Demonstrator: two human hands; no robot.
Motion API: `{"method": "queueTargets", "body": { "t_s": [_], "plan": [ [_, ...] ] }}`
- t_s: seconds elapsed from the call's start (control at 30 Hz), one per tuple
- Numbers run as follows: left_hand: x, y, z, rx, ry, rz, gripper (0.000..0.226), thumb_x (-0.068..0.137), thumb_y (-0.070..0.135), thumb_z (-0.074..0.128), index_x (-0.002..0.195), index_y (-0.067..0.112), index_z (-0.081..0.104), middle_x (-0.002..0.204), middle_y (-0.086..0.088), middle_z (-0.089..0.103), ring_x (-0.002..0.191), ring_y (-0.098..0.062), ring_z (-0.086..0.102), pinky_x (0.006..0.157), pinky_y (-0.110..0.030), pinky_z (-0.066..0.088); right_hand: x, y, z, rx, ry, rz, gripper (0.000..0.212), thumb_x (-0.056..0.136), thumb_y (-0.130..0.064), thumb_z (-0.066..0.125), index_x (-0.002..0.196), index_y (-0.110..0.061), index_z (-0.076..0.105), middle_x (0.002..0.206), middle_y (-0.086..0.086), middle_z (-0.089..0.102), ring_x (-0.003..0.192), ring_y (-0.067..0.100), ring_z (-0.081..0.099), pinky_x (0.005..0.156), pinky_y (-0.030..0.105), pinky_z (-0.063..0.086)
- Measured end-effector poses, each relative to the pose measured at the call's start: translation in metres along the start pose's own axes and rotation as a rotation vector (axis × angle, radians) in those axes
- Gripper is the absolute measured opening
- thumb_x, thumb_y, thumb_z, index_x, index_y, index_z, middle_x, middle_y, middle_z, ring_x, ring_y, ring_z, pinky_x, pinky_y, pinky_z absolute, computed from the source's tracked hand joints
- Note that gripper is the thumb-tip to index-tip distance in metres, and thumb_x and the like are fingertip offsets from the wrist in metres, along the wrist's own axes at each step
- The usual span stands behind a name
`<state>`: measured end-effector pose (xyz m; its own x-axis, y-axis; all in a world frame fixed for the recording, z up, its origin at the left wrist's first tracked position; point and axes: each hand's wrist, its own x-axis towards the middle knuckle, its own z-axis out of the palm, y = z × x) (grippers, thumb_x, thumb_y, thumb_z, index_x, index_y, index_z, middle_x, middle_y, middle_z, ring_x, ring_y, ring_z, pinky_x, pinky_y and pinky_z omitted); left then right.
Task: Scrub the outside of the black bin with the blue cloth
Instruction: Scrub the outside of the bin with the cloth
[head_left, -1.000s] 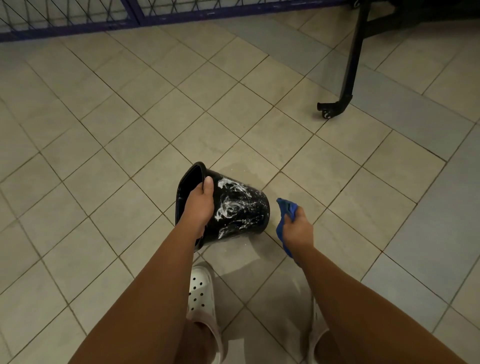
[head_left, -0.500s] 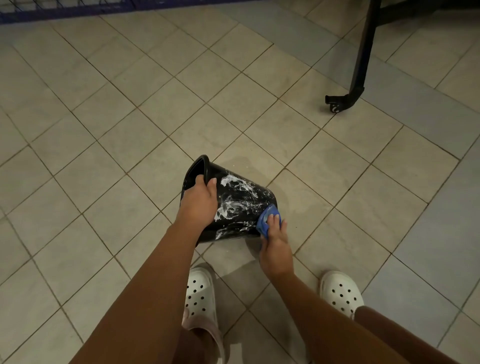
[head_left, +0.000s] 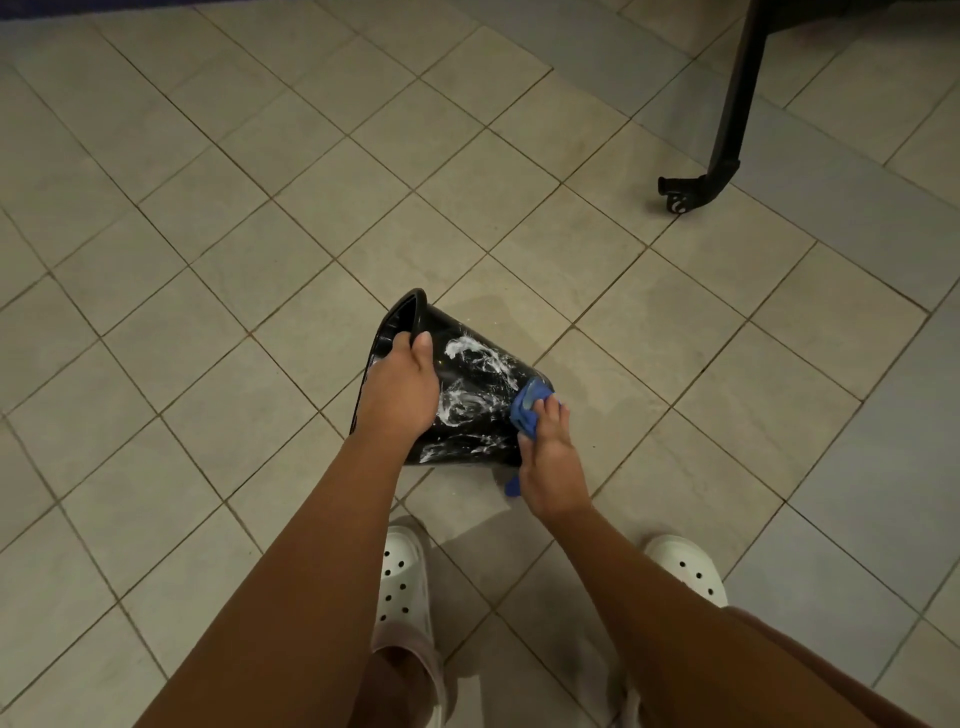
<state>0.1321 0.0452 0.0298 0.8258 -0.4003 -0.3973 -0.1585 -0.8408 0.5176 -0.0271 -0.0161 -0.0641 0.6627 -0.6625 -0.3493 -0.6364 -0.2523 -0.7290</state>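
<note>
Nearest, white shoes (head_left: 402, 587) are seen on the floor (head_left: 208, 260). Beyond them the blue cloth (head_left: 525, 413) is held in the curled fingers (head_left: 551, 418) of the right hand (head_left: 550, 460) and pressed near the bottom of the black bin (head_left: 483, 384), tilted on the floor; its rim (head_left: 410, 312) is gripped by the left hand (head_left: 400, 389). The white foam (head_left: 467, 347) should be rubbed firmly while the bin is turned

no text, label, brand, number or sign can be read anywhere in view; the black bin (head_left: 488, 374) carries only white foam smears, no lettering; the blue cloth (head_left: 525, 413), the white clogs (head_left: 402, 577) and the black wheeled leg (head_left: 730, 104) show no readable marks either
</note>
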Motion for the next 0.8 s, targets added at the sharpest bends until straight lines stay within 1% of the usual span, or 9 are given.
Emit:
{"method": "queueTargets", "body": {
  "t_s": [0.07,0.13,0.3,0.37,0.47,0.57,0.67,0.73,0.8],
  "plan": [
    [-0.001,0.001,0.001,0.055,-0.003,0.031,0.046,0.107,0.040,0.020,0.126,0.008,0.048,0.096,-0.014,0.062,0.082,-0.026,0.055,0.072,-0.039,0.043,0.002,0.008,-0.003,0.037,-0.001,0.102,0.055,0.096,-0.012,0.041,0.145,-0.002,0.018,0.143,0.023,0.035,0.129,0.040,0.039,0.108,0.042,0.034],
    [0.000,0.002,0.001,0.073,-0.001,0.038,0.047,0.107,0.040,0.020,0.126,0.008,0.048,0.097,-0.015,0.063,0.081,-0.026,0.055,0.071,-0.039,0.042,-0.005,0.010,-0.004,0.015,-0.016,0.133,0.057,0.096,-0.014,0.042,0.146,-0.004,0.015,0.143,0.023,0.037,0.127,0.040,0.040,0.104,0.045,0.038],
    [0.004,0.000,0.000,0.035,0.012,0.006,0.047,0.107,0.039,0.021,0.129,0.008,0.048,0.095,-0.011,0.059,0.085,-0.025,0.054,0.076,-0.039,0.043,-0.007,-0.008,0.001,-0.040,-0.002,-0.019,0.054,0.098,-0.015,0.041,0.145,-0.003,0.019,0.156,0.013,0.008,0.144,0.027,0.002,0.113,0.027,0.005],
    [0.004,-0.001,-0.001,0.019,0.014,-0.006,0.047,0.108,0.039,0.021,0.128,0.008,0.049,0.092,-0.009,0.058,0.085,-0.025,0.054,0.076,-0.039,0.042,0.004,-0.005,-0.002,-0.008,-0.024,0.020,0.056,0.096,-0.011,0.044,0.145,-0.002,0.018,0.153,0.016,0.017,0.140,0.033,0.020,0.114,0.032,0.019],
    [0.004,-0.002,-0.001,0.003,0.025,-0.027,0.047,0.108,0.038,0.022,0.129,0.007,0.049,0.090,-0.008,0.055,0.084,-0.025,0.054,0.074,-0.037,0.040,0.010,0.007,-0.011,-0.008,-0.047,0.113,0.059,0.094,-0.009,0.044,0.145,-0.007,0.015,0.136,0.023,0.045,0.109,0.040,0.054,0.090,0.038,0.044],
    [0.007,-0.004,-0.002,-0.009,0.035,-0.052,0.047,0.108,0.038,0.022,0.130,0.007,0.049,0.098,-0.014,0.059,0.085,-0.025,0.054,0.073,-0.037,0.039,-0.012,0.001,-0.006,-0.061,-0.084,0.050,0.063,0.095,-0.011,0.044,0.148,-0.009,0.009,0.151,0.019,0.026,0.131,0.038,0.037,0.104,0.041,0.037],
    [0.007,-0.004,-0.003,-0.014,0.028,-0.054,0.047,0.108,0.038,0.022,0.131,0.007,0.049,0.095,-0.011,0.057,0.083,-0.024,0.054,0.072,-0.036,0.039,-0.019,-0.008,-0.001,-0.052,-0.044,-0.045,0.058,0.098,-0.015,0.041,0.147,-0.008,0.010,0.156,0.010,0.008,0.142,0.028,0.014,0.112,0.032,0.022],
    [0.006,-0.001,-0.003,-0.018,0.014,-0.053,0.047,0.108,0.037,0.021,0.131,0.007,0.048,0.093,-0.009,0.055,0.080,-0.022,0.053,0.071,-0.036,0.039,-0.007,-0.012,-0.005,-0.015,-0.012,-0.035,0.056,0.096,-0.010,0.044,0.146,-0.009,0.018,0.154,0.013,0.018,0.136,0.033,0.031,0.102,0.022,0.029],
    [0.005,0.001,-0.003,-0.025,0.006,-0.053,0.046,0.108,0.038,0.021,0.132,0.007,0.047,0.095,-0.010,0.057,0.080,-0.022,0.053,0.070,-0.036,0.039,0.003,-0.011,-0.013,0.043,-0.002,0.010,0.062,0.089,-0.002,0.050,0.144,-0.010,0.022,0.146,0.015,0.028,0.111,0.037,0.052,0.087,0.025,0.040]
  ]
}}
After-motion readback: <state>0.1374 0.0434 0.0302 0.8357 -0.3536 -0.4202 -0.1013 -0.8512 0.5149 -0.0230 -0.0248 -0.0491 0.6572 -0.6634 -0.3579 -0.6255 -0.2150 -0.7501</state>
